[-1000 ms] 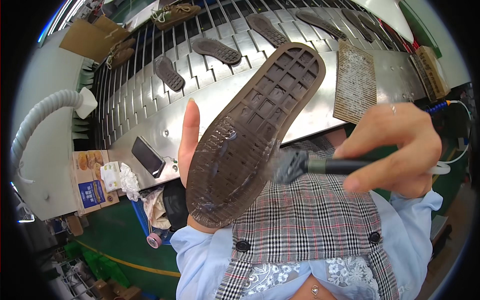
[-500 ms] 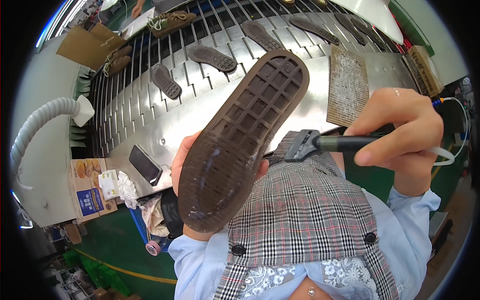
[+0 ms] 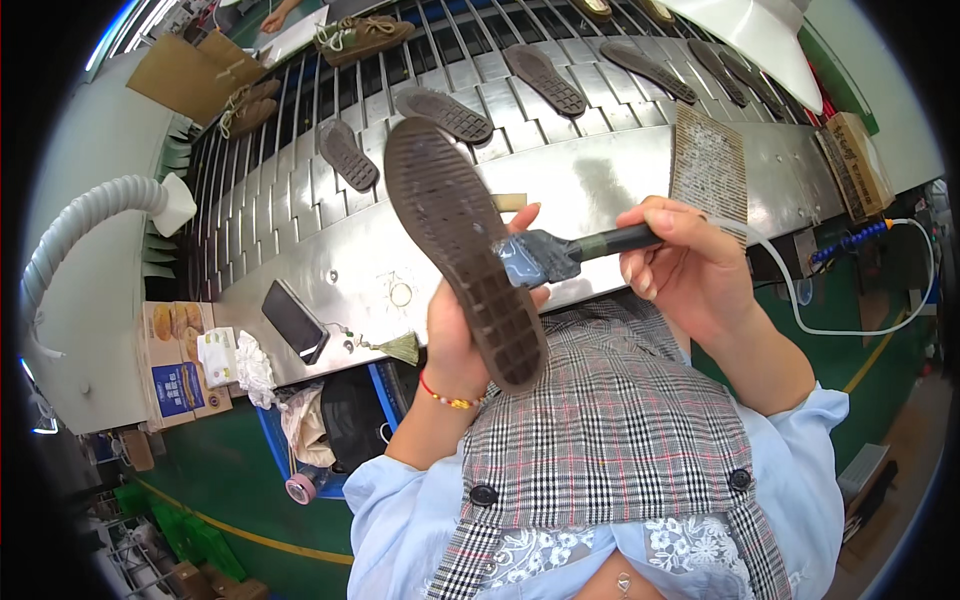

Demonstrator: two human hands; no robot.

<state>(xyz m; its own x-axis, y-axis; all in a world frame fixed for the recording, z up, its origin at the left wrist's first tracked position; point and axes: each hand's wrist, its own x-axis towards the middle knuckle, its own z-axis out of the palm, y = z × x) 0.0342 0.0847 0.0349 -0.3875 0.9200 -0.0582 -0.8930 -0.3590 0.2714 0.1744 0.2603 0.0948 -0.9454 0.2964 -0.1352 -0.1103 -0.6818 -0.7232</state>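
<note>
My left hand (image 3: pixel 454 345) is closed round a dark brown shoe sole (image 3: pixel 435 210) from beneath, its fingertips showing past the right edge. The tread faces up. The ribbed forepart points away from me, and the gridded heel tilts down towards my apron. Pinched in my right hand (image 3: pixel 705 265) is a brush (image 3: pixel 618 240) with a black handle and a white hose at its rear. Its broad, wet-looking bristles press against the sole's right edge, by the heel grid. Shiny wet patches show on the forepart tread.
More soles (image 3: pixel 347 155) lie along the slatted metal conveyor (image 3: pixel 300 190) ahead. A whitish-crusted corrugated board (image 3: pixel 708 165) rests on the steel table's right side. At left lie a phone (image 3: pixel 294 320) and tissues (image 3: pixel 255 368), near a bent grey duct (image 3: pixel 85 225).
The sole has been turned end for end, its heel now nearest me. My right hand has brought the brush leftwards onto the sole's edge; before, it was held apart from it.
</note>
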